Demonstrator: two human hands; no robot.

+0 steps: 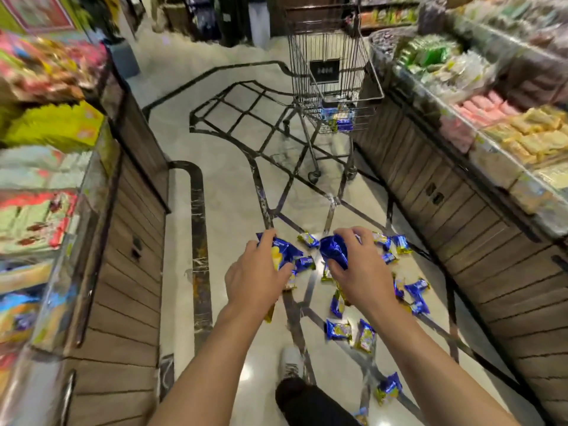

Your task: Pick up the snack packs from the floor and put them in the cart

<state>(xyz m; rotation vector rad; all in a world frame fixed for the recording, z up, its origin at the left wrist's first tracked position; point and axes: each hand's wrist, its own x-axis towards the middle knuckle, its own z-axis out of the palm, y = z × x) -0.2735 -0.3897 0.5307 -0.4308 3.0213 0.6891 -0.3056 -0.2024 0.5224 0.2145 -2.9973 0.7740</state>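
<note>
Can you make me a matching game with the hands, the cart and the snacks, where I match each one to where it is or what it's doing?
Things:
1. left hand
2. right hand
3. shopping cart
4. pair of snack packs

Places or states:
A. lying on the floor between the arms
B. standing farther up the aisle with a few packs inside
C. gripping a crumpled blue pack
D. holding blue and yellow packs

Pairs: 1-D, 2-C, 3-B, 4-A
</note>
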